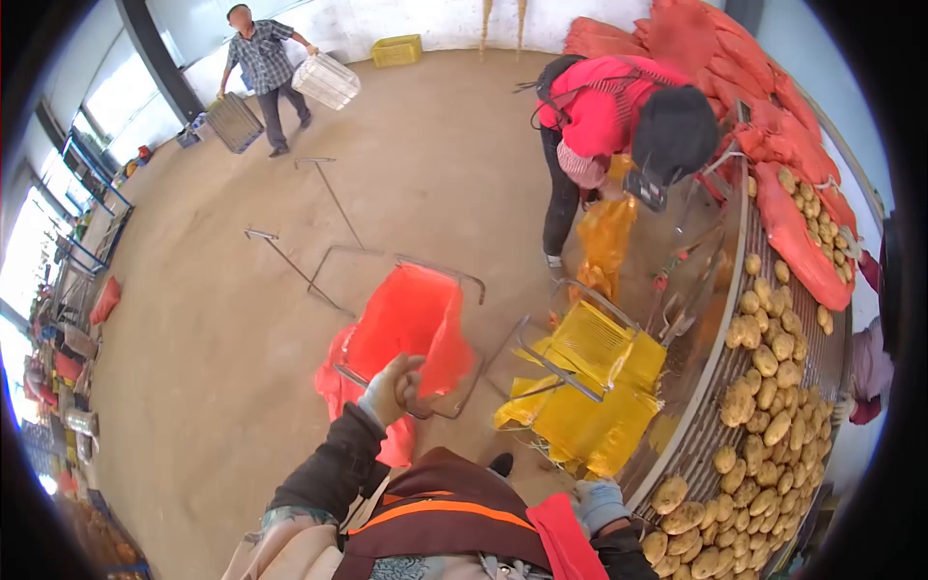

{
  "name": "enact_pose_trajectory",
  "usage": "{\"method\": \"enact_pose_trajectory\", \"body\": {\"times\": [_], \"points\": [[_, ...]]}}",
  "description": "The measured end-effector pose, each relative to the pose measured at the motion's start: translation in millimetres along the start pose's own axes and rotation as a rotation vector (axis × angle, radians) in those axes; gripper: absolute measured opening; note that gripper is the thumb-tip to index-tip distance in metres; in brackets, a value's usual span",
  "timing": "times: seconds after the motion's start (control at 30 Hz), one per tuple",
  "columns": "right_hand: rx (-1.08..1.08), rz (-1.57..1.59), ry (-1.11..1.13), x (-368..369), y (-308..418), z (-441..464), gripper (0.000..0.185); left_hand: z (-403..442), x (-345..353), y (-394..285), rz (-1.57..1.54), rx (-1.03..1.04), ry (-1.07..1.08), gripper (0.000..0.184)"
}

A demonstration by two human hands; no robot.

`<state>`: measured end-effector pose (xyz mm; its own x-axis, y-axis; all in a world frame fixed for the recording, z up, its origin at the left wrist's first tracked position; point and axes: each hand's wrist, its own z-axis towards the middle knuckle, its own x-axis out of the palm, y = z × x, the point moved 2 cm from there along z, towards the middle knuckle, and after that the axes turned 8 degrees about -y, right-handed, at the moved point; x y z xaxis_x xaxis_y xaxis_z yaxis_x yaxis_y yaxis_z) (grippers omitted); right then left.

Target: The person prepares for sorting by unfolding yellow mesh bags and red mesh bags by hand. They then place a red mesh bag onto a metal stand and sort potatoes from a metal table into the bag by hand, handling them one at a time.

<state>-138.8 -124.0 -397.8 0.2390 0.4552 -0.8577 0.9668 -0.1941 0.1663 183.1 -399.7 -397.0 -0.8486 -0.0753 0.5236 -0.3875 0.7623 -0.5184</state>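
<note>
My left hand [391, 389], in a pale glove, is over the near edge of a red mesh bag [406, 319]. The bag hangs with its mouth spread on a metal frame stand [468, 280]. The fingers are curled; whether they pinch anything is hidden. My right hand [601, 505], in a bluish glove, is low by the near edge of the potato table, and its fingers barely show. A red cloth-like piece [564, 539] hangs beside that wrist. Yellow mesh bags [604, 411] drape over a second metal frame just ahead of it.
Potatoes [764, 454] cover the slatted table [720, 358] on my right. A person in pink [619, 106] bends over an orange bag [607, 242]. Full red sacks [715, 58] are piled behind. Another person [261, 58] carries crates [327, 80] at far left. Gloved hands reach in from the right.
</note>
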Motion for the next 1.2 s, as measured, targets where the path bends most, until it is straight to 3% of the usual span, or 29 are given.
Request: {"method": "enact_pose_trajectory", "body": {"times": [0.23,0.3,0.47,0.5,0.53,0.6,0.73,0.8,0.83,0.93,1.03,1.13,1.2], "points": [[-0.12,-0.079,0.167,1.7,64.0,48.3,0.034,-47.5,-99.3,-5.5,-0.206,0.036,-0.091,0.037],[-0.263,-0.203,0.258,8.1,94.8,69.1,0.033,-65.6,-124.9,-11.9,-0.24,0.023,-0.14,0.037],[-0.245,-0.154,0.116,-7.9,217.5,121.1,0.034,-86.3,-252.7,-35.8,-0.352,-0.039,0.008,0.043],[-0.257,-0.155,0.026,-6.4,248.0,127.3,0.036,-90.4,-281.5,-51.3,-0.343,-0.046,0.002,0.043],[-0.224,-0.175,0.072,-3.2,279.7,135.2,0.037,-91.7,-308.3,-68.1,-0.274,-0.013,-0.115,0.041],[-0.261,-0.119,0.103,2.7,338.7,130.9,0.037,-103.6,-316.2,-115.2,-0.196,0.04,-0.315,0.042],[-0.259,0.117,0.169,18.6,407.0,114.4,0.038,-72.7,-337.0,-267.2,0.173,0.274,-0.223,0.046],[-0.162,0.141,0.168,10.5,415.8,103.5,0.04,-57.2,-321.4,-354.0,0.195,0.498,-0.169,0.039],[-0.152,0.137,0.161,12.2,412.1,100.2,0.04,-73.1,-286.9,-389.0,0.148,0.626,-0.28,0.028],[0.006,0.076,0.129,20.6,393.9,87.7,0.04,-65.0,-277.1,-471.1,0.187,0.764,-0.157,0.041],[0.195,0.032,0.109,31.7,382.1,63.3,0.039,-72.1,-251.7,-494.9,0.193,0.792,-0.153,0.059],[0.284,0.283,0.099,79.1,357.4,45.4,0.04,-55.5,-252.6,-463.5,0.231,0.728,-0.164,0.057],[0.297,0.249,0.169,105.0,344.6,30.5,0.041,-40.0,-256.8,-434.3,0.275,0.699,-0.168,0.056]]}}
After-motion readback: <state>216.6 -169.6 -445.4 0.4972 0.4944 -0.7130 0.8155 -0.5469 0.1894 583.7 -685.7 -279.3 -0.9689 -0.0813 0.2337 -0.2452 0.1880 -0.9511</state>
